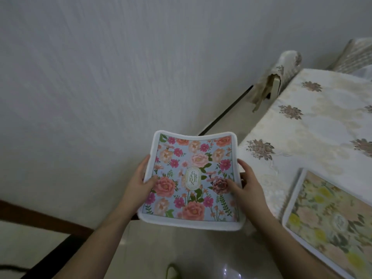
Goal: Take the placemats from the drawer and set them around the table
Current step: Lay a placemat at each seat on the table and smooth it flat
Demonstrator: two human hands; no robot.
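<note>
We hold a blue floral placemat [191, 182] in the air between our two hands. Our left hand [141, 183] grips its left edge, thumb on top and fingers curled under it. Our right hand [244, 184] grips the right edge in the same way. To the right of our right fingers, a yellow floral placemat [326, 222] lies on the table [314, 121], which wears a cream flowered tablecloth.
</note>
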